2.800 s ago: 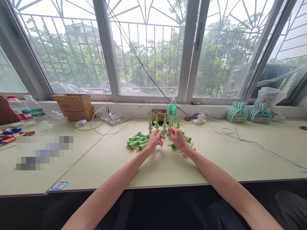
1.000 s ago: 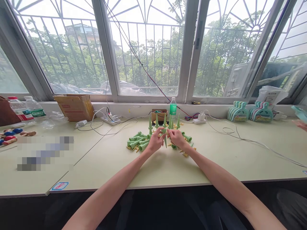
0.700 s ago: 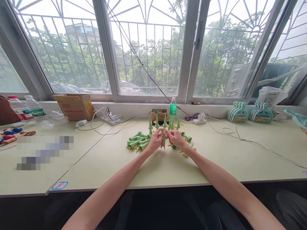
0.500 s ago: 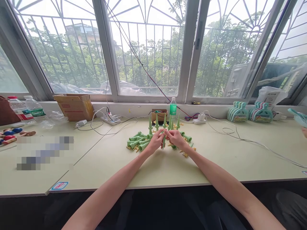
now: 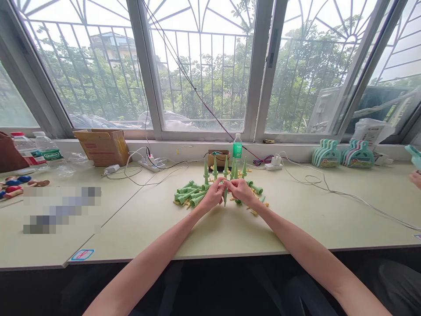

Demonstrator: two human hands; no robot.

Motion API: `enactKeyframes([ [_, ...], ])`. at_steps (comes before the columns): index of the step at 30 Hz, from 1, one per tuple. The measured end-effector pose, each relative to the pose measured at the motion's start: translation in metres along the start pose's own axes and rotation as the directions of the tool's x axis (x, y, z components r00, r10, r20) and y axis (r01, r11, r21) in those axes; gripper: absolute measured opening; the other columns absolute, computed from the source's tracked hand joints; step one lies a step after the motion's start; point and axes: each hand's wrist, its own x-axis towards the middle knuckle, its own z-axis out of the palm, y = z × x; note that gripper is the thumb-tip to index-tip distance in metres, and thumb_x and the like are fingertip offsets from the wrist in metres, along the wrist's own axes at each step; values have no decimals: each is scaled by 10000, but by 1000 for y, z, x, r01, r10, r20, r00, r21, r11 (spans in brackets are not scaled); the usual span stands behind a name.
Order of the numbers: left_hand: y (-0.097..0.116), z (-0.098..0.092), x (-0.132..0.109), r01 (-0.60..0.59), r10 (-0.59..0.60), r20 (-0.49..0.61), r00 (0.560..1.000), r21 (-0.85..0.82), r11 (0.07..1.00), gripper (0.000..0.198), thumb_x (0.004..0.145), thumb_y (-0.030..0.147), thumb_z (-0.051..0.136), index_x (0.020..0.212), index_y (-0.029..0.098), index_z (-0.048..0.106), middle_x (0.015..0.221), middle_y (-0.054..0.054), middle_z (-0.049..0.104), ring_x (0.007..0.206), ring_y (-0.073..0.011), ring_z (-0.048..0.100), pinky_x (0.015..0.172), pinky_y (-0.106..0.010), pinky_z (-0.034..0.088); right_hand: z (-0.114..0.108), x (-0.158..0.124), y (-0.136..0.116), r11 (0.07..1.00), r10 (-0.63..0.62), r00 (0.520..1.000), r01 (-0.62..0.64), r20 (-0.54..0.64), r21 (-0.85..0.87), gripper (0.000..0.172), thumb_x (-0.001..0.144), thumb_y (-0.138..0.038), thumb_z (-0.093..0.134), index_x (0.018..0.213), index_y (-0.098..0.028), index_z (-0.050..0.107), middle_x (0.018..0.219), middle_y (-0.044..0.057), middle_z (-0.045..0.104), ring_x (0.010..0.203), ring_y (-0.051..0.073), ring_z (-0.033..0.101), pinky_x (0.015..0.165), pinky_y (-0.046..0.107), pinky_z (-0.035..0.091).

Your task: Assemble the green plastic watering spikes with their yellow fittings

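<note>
Between my two hands a green plastic spike (image 5: 225, 198) hangs with its pointed end down. My left hand (image 5: 213, 195) is closed on it from the left, and my right hand (image 5: 241, 191) pinches at its upper end, which the fingers hide. Left of my hands lies a pile of green hollow spikes (image 5: 189, 193). Several green spikes (image 5: 206, 172) stand upright just behind my hands. Small yellow pegs (image 5: 254, 212) are scattered beside my right hand and around the pile.
Behind the spikes are a small open cardboard box (image 5: 218, 155) and a bottle of green liquid (image 5: 237, 146). A white cable (image 5: 348, 197) crosses the right side of the table (image 5: 296, 237). At the right edge another person's hand (image 5: 415, 179) shows near a light green item.
The spike between my hands has tipped to point more straight down. At the far right, the other person's hand and light green item have shifted. My arms stay almost in place.
</note>
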Motion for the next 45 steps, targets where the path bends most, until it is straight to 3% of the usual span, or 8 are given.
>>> enactKeyframes([
  [22, 2, 0, -3, 2, 0, 22, 1000, -73, 997, 354, 895, 482, 456, 1128, 223, 393, 694, 61, 513, 386, -76, 535, 337, -179, 414, 6, 0, 5, 993, 99, 995, -99, -4, 67, 479, 775, -599, 600, 573, -171, 526, 365, -61, 402, 331, 63, 321, 375, 215, 303],
  [33, 14, 10, -7, 61, -48, 91, 995, -155, 986, 394, 918, 508, 414, 1170, 206, 391, 691, 20, 581, 430, -110, 578, 335, -181, 404, 6, 1, 1, 995, 55, 998, -52, -38, 80, 523, 730, -588, 659, 506, -192, 403, 363, -70, 356, 331, 56, 301, 362, 209, 205],
  [45, 18, 10, -5, 45, -43, 15, 999, -158, 986, 399, 903, 450, 443, 1224, 216, 415, 733, 21, 553, 400, -79, 549, 332, -168, 393, 2, 0, -3, 998, 57, 993, -52, -102, 45, 529, 710, -652, 636, 534, -196, 432, 385, -72, 322, 359, 67, 297, 384, 223, 222],
])
